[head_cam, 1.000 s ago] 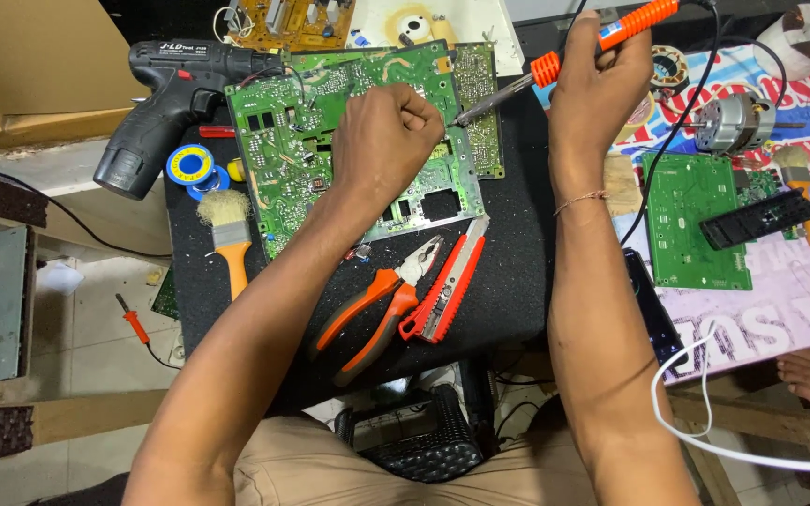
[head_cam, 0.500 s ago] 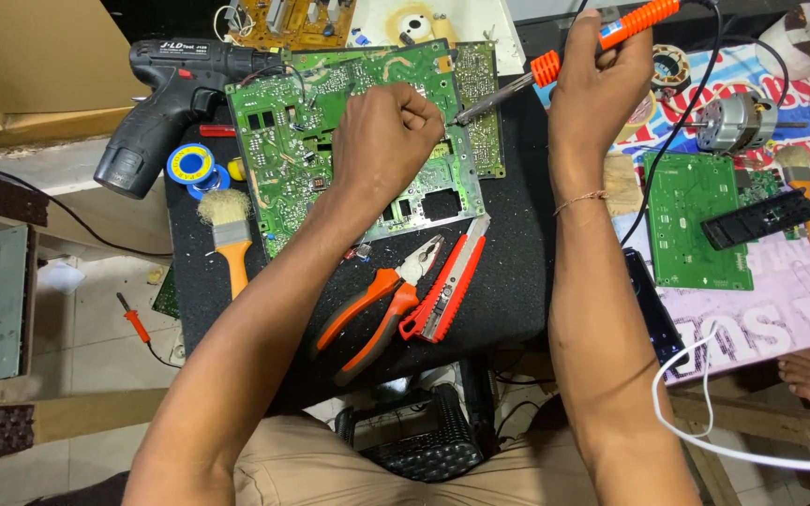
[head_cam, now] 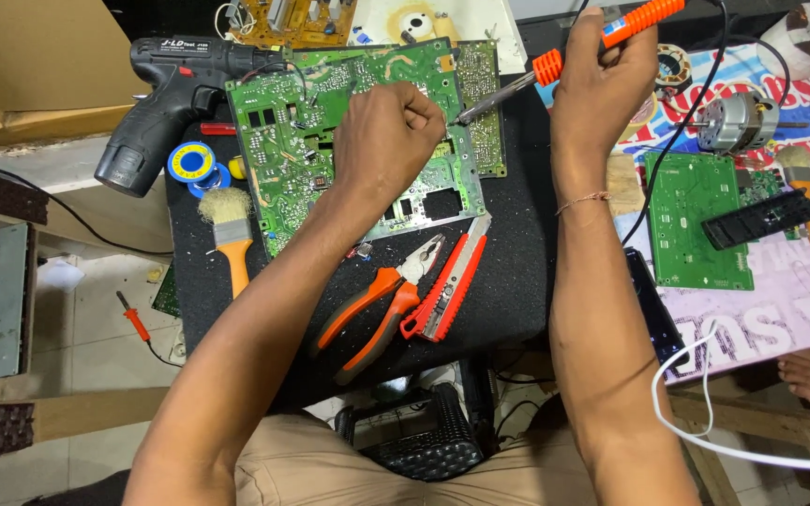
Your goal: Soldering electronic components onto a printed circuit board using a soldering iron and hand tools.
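Observation:
A large green circuit board [head_cam: 283, 141] lies on a black mat [head_cam: 508, 290]. My left hand [head_cam: 388, 136] rests on the board's right half with its fingers pinched together near the right edge; what they pinch is too small to see. My right hand [head_cam: 602, 80] grips an orange-handled soldering iron [head_cam: 555, 66], whose metal tip slants down-left to the board's edge, just beside my left fingertips.
A black cordless drill [head_cam: 166, 89], a blue-and-yellow solder spool [head_cam: 187, 164] and an orange-handled brush [head_cam: 232, 234] lie to the left. Orange pliers [head_cam: 377, 300] and a red utility knife [head_cam: 452, 281] lie in front of the board. A second green board [head_cam: 696, 220] and a motor [head_cam: 738, 122] sit on the right.

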